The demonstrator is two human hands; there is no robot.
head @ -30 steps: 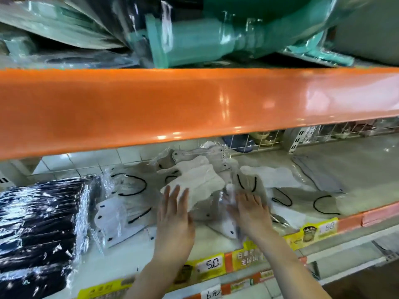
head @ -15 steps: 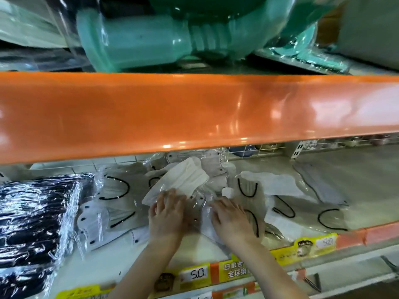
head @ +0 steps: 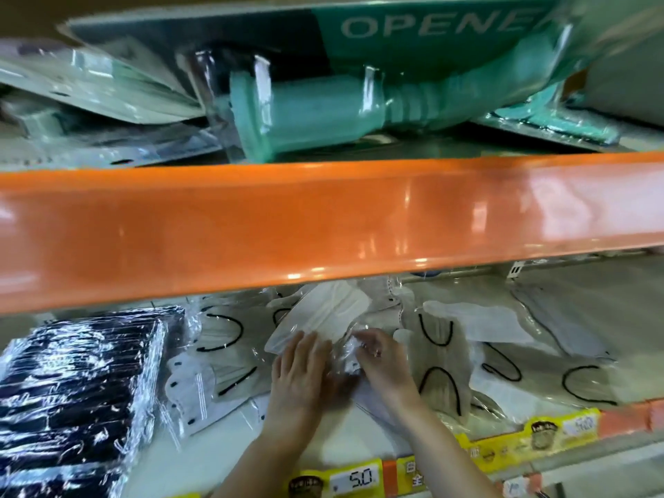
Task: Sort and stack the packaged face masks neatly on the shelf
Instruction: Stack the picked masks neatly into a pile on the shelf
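Loose clear packs of face masks lie scattered on the lower shelf (head: 352, 436). A white mask pack (head: 323, 314) sits tilted on top of the heap, just under the orange beam. My left hand (head: 298, 379) rests flat with straight fingers on that pack's lower edge. My right hand (head: 382, 368) is close beside it, with fingers curled into the crinkled clear wrapping of a mask pack (head: 346, 354) between the two hands. Grey masks with black ear loops (head: 440, 357) lie to the right and others (head: 222, 336) to the left.
A wrapped stack of black masks (head: 79, 389) stands at the left. The orange beam (head: 323, 224) hangs low over the shelf. Green packaged openers (head: 323, 113) lie on the shelf above. Yellow price tags (head: 354, 479) line the front edge. A flat grey pack (head: 560, 318) lies far right.
My hands have drawn closer together around the pack between them. The view has tipped upward, so the beam now hides more of the shelf's back.
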